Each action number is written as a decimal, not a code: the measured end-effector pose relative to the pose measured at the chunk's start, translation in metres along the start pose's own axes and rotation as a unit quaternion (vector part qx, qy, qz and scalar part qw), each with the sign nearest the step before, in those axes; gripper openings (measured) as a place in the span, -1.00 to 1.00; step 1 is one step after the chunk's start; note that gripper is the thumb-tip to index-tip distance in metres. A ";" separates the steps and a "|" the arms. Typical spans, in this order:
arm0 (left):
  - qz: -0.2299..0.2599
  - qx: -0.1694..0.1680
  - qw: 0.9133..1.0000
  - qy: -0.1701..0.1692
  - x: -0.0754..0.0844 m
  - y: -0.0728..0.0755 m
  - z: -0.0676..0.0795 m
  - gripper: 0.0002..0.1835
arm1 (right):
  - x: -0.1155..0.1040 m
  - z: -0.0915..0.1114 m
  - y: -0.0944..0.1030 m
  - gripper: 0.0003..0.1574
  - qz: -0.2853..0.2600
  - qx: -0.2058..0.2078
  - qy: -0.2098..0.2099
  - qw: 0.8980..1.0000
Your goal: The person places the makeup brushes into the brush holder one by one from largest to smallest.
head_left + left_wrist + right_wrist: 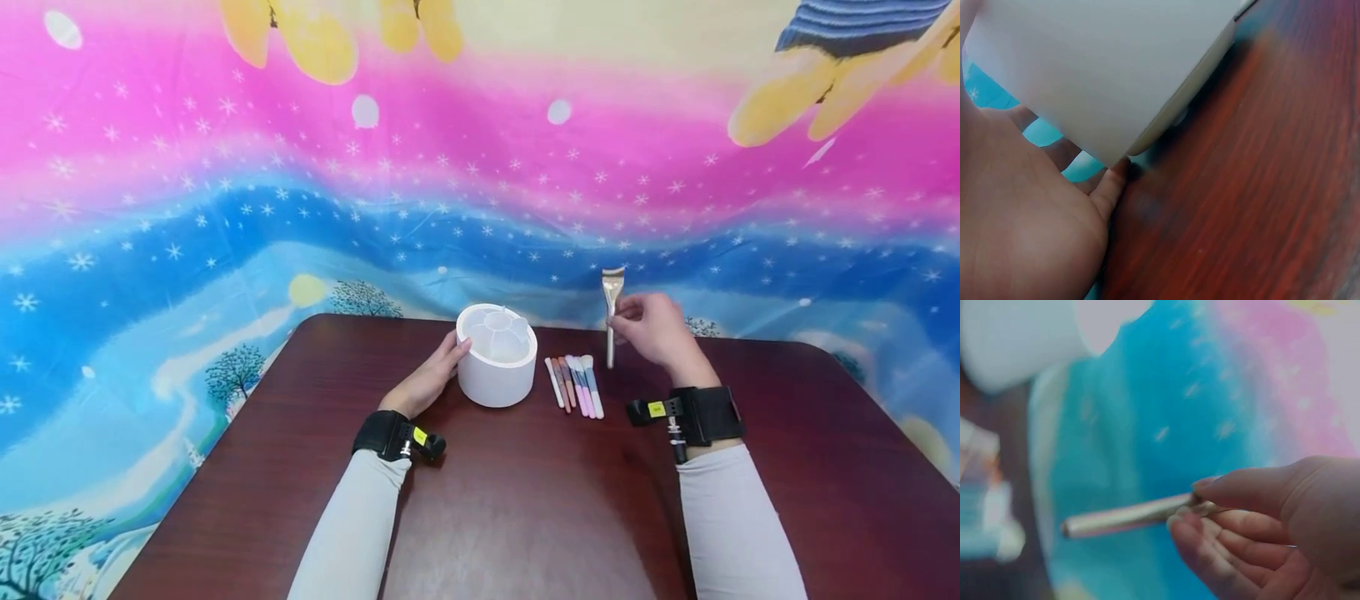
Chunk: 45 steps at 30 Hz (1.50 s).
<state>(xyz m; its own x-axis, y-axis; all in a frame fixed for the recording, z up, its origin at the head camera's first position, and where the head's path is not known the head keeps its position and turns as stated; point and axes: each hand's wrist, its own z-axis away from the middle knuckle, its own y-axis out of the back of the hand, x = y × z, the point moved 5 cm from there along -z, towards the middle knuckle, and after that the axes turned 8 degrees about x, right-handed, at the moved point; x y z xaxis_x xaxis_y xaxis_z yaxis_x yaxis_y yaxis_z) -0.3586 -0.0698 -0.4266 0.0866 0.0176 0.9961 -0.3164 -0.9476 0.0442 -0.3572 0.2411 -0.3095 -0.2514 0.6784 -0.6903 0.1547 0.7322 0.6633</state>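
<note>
My left hand (429, 377) holds a white round makeup brush holder (495, 385) from its left side, thumb over the rim. Clear dividers split the inside of the holder into petal-like compartments. Close up in the left wrist view, the white wall (1097, 69) of the holder leans over the fingers, with the little finger at its lower edge. Between thumb and fingertips, my right hand (654, 329) pinches a gold makeup brush (612, 292) upright, its flat head up and its handle down. The right wrist view shows the brush handle (1122, 515) sticking out past the fingertips.
Several makeup brushes (573, 387) in white, brown, pink and blue lie side by side on the dark wooden table (525, 517), just right of the holder. A colourful printed cloth (480, 183) hangs behind the table's back edge.
</note>
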 end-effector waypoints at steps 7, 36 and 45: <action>0.020 0.001 1.000 0.023 -0.002 -0.005 0.001 -0.19 | -0.047 0.003 0.010 -0.64 -0.113 0.070 0.036 0.990; -0.077 0.093 0.991 -0.063 0.060 0.001 -0.024 -0.46 | -0.074 -0.004 -0.028 -0.75 -0.109 0.122 0.117 0.979; -0.061 0.137 0.989 -0.022 0.055 -0.005 -0.030 -0.64 | -0.077 -0.011 -0.045 -0.80 -0.116 0.091 0.118 0.982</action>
<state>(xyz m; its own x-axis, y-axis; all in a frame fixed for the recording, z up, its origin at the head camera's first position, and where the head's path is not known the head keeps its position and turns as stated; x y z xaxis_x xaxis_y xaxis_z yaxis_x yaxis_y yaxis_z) -0.3807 -0.0543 -0.3695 0.1515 0.1282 0.9801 -0.0346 -0.9903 0.1349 -0.3550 0.1554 -0.2826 -0.5112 0.4743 -0.7168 0.2298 0.8790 0.4178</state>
